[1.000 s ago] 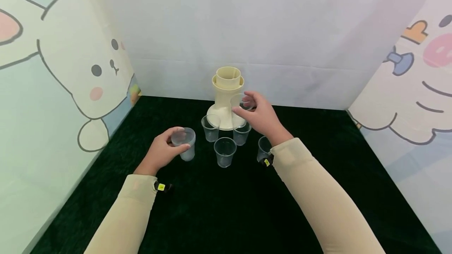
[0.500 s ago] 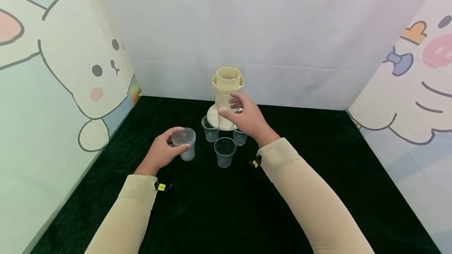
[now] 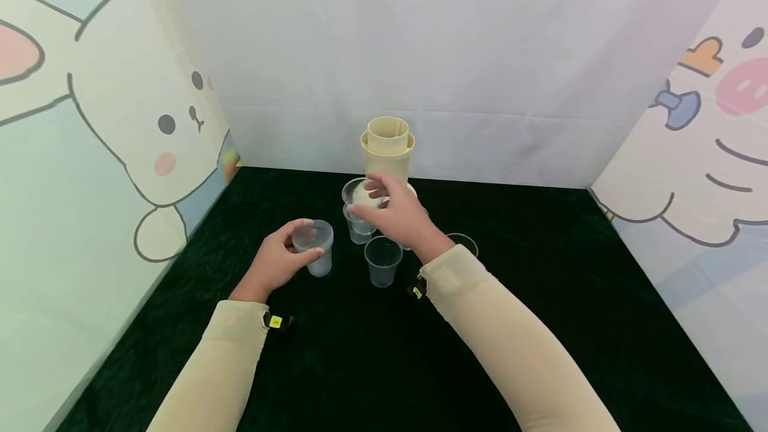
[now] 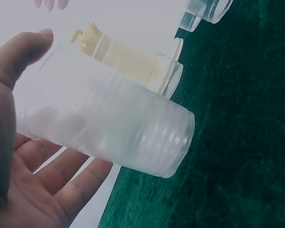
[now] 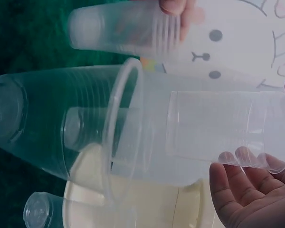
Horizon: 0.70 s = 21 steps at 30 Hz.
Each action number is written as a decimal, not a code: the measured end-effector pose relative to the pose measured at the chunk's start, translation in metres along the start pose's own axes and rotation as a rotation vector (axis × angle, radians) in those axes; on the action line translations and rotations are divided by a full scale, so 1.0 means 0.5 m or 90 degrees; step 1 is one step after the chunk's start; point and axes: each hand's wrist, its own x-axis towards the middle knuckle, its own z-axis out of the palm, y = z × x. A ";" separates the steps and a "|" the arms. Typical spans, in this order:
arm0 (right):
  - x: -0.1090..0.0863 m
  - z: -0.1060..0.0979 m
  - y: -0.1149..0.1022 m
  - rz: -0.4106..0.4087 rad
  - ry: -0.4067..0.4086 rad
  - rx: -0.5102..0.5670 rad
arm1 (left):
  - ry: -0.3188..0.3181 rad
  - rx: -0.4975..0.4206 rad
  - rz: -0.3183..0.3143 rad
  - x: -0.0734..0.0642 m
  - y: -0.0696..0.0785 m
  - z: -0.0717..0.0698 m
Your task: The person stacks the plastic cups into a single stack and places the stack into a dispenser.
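My left hand point(image 3: 278, 257) holds a stack of nested clear plastic cups point(image 4: 128, 114), thumb on one side and fingers on the other. My right hand point(image 3: 397, 209) grips a single clear plastic cup point(image 5: 204, 123) by its rim end. In the head view, that cup is over the back-left cup point(image 3: 360, 233) standing on the cloth; whether they touch I cannot tell. Closer to me, another clear cup point(image 3: 383, 265) stands upright. The right hand and forearm partly hide more cups, including a right-hand cup point(image 3: 465, 241) whose rim shows.
Behind the cups stands a cream-coloured stand point(image 3: 387, 162) with a round tube on top. A dark green cloth point(image 3: 360, 352) covers the table. White fabric point(image 3: 510, 52) hangs at the back, with cartoon-printed panels point(image 3: 138, 152) at the sides.
My right hand has moved left and lower with its cup, from in front of the stand's right side to over the back-left cup. The left hand and its stack have stayed put.
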 end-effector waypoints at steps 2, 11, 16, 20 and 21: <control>0.003 0.007 -0.003 -0.007 -0.012 -0.011 | -0.002 0.003 0.006 0.000 0.001 -0.001; 0.015 0.036 -0.023 -0.044 -0.043 -0.030 | -0.008 0.006 0.021 -0.004 0.000 -0.001; 0.019 0.048 -0.045 -0.040 -0.055 -0.012 | -0.011 0.003 0.021 -0.004 -0.002 -0.003; 0.026 0.055 -0.055 -0.043 -0.065 -0.002 | -0.013 0.000 0.015 -0.001 -0.004 -0.004; 0.029 0.057 -0.057 -0.043 -0.066 -0.001 | -0.014 -0.001 0.013 0.000 -0.005 -0.004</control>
